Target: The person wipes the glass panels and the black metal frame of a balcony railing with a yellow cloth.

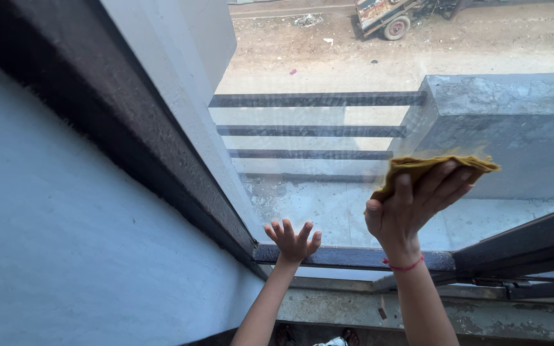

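While right hand (405,208) presses cloth (428,168) on glass (328,192) | left hand (293,240) splayed, seemingly empty

The window pane (328,192) is the surface everything rests against, set in a dark frame (354,257) running along its lower edge and up its left side toward 11 o'clock. A mustard-yellow cloth (440,168) lies flat against the glass at about 3 o'clock, pressed there by the right hand (411,208). The left hand (293,240) rests fingers spread on the glass at 6 o'clock, just above the bottom frame rail, apart from the cloth
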